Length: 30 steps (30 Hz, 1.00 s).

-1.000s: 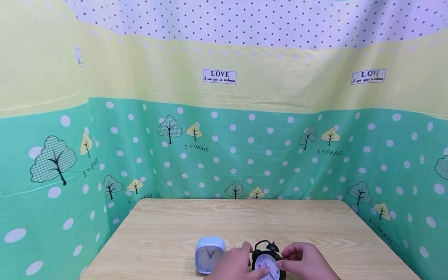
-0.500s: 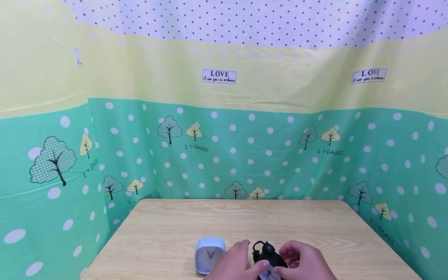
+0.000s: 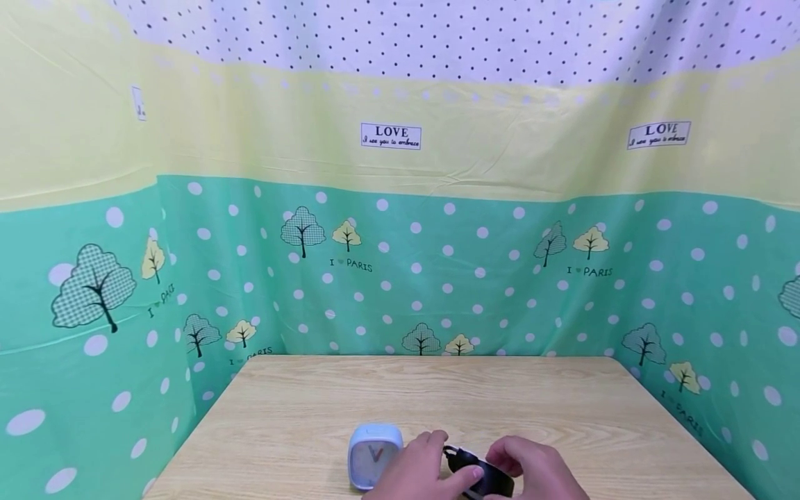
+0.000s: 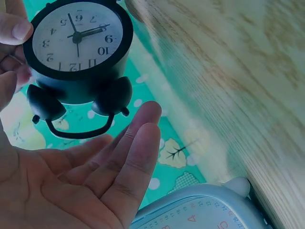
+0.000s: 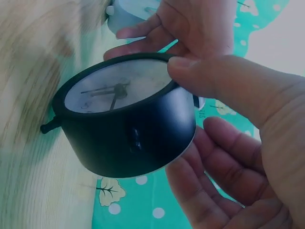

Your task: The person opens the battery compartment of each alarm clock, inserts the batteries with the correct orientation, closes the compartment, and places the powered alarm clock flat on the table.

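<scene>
In the head view, the black alarm clock (image 3: 494, 480) lies between the two hands near the front of the tabletop (image 3: 400, 396), tipped so that its dark casing shows. The left hand (image 3: 415, 471) is on one side, its thumb overlapping the clock; the right hand (image 3: 532, 469) is at the other. The pale blue clock (image 3: 375, 455) stands upright just beside the left hand, on the side away from the black one. Behind hangs a green and yellow curtain (image 3: 400, 278).

In the left wrist view, the black clock's white dial (image 4: 78, 38) appears upside down. Its twin bells (image 4: 112, 98) and handle (image 4: 81, 132) point toward the left palm, whose fingers are extended and apart. Whether this hand touches the clock cannot be told.

In the right wrist view, the right hand pinches the clock, thumb on the front rim and fingers against the back. The left hand's fingers reach out beyond the clock's far side.
</scene>
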Tool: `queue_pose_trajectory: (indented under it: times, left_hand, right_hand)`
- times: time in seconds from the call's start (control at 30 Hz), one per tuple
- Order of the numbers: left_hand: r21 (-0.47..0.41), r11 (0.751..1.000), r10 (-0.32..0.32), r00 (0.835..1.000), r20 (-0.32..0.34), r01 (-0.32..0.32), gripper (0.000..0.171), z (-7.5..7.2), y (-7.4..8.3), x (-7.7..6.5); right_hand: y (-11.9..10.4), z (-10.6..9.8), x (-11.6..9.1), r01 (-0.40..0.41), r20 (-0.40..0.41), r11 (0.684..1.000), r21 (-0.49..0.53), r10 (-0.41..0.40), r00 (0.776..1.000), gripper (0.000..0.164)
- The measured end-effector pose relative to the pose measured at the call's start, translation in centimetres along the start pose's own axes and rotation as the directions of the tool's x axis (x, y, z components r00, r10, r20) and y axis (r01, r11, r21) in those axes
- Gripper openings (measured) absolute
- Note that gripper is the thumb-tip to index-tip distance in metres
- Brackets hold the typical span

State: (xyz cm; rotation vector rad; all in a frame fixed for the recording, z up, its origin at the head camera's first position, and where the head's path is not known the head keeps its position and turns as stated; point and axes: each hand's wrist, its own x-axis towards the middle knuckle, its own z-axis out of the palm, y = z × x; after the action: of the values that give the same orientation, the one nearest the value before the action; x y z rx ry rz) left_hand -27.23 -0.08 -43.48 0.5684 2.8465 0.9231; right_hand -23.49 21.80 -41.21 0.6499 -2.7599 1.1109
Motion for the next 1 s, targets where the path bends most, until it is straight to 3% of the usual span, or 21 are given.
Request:
queue_pose_trajectory:
  times: [0.13,0.3,0.6,0.8,1.0]
  left_hand:
    - [-0.012,1.0,0.021,1.0,-0.009,-0.021,0.085,-0.1,0.0,-0.1]
    - [0.016,0.999,0.031,0.999,-0.01,-0.031,0.087,-0.1,-0.1,-0.2]
    - [-0.073,0.997,0.022,0.998,0.054,-0.018,0.072,-0.4,-0.3,-0.1]
    - [-0.087,0.996,0.028,0.998,0.049,-0.023,0.069,-0.6,-0.2,-0.2]
    - [-0.076,0.995,0.067,0.996,0.057,-0.062,0.062,-0.9,-0.3,-0.3]
  right_hand:
    - [-0.4,0.4,-0.3,0.091,-0.04,0.994,-0.061,-0.094,0.995,0.038]
    - [-0.8,0.6,-0.4,0.139,-0.049,0.982,-0.125,-0.147,0.988,0.041]
    - [-0.7,0.6,-0.3,0.148,0.016,0.984,-0.097,-0.147,0.989,0.036]
    - [-0.3,0.7,-0.2,0.187,0.051,0.978,-0.089,-0.183,0.982,0.035]
    - [0.4,-0.2,0.0,0.116,0.136,0.993,-0.028,-0.111,0.984,0.039]
